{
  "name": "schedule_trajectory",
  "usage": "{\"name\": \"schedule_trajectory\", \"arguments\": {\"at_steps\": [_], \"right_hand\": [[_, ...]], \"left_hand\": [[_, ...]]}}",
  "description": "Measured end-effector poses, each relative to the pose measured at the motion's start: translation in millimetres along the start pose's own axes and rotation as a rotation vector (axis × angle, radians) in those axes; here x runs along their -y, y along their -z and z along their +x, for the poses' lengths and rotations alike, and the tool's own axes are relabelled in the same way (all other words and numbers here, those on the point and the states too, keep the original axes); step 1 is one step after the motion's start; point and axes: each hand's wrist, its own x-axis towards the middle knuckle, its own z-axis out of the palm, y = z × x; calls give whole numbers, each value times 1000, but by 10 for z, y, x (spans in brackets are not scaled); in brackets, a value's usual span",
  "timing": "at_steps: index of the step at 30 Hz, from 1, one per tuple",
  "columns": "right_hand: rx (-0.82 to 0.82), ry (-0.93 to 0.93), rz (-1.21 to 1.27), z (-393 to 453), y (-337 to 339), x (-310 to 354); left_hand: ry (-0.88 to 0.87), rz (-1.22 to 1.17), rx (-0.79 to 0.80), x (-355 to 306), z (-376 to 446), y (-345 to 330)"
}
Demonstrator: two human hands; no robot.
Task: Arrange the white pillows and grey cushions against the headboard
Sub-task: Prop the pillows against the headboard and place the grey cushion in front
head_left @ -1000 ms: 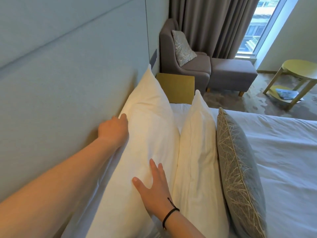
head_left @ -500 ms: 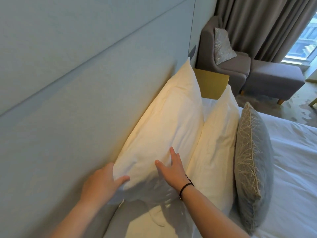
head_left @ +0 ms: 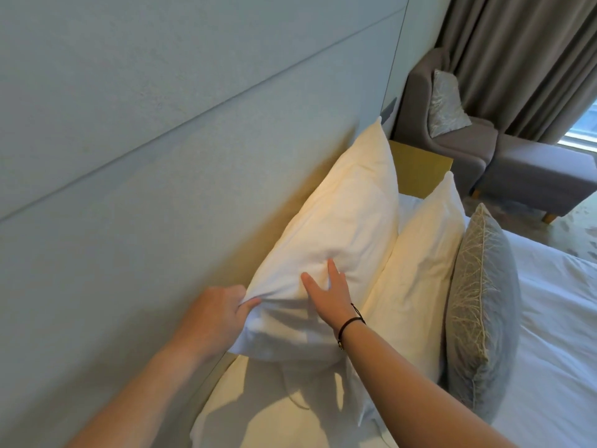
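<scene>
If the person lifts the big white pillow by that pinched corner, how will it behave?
Probably floppy: the white pillow bunches where the left hand pinches its corner and dents under the right hand. Likely light for its bulk. It may slump without the headboard.

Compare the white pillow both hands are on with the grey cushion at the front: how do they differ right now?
The white pillow is plain; the grey cushion carries a pale branch pattern and piped edge. The pillow leans against the headboard; the cushion stands furthest from it, with a second white pillow between. The left hand pinches the pillow's corner and the right hand presses its face; nothing touches the cushion. Both stand on edge on the bed.
</scene>
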Motion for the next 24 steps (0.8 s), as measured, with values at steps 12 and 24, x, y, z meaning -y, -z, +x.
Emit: {"name": "schedule_trajectory", "arguments": {"at_steps": [12, 24], "right_hand": [[124, 34, -107, 54, -53, -121], [151, 67, -65, 15, 74, -135]], "left_hand": [[255, -150, -1, 356, 83, 20], [364, -218, -103, 262, 289, 63]]}}
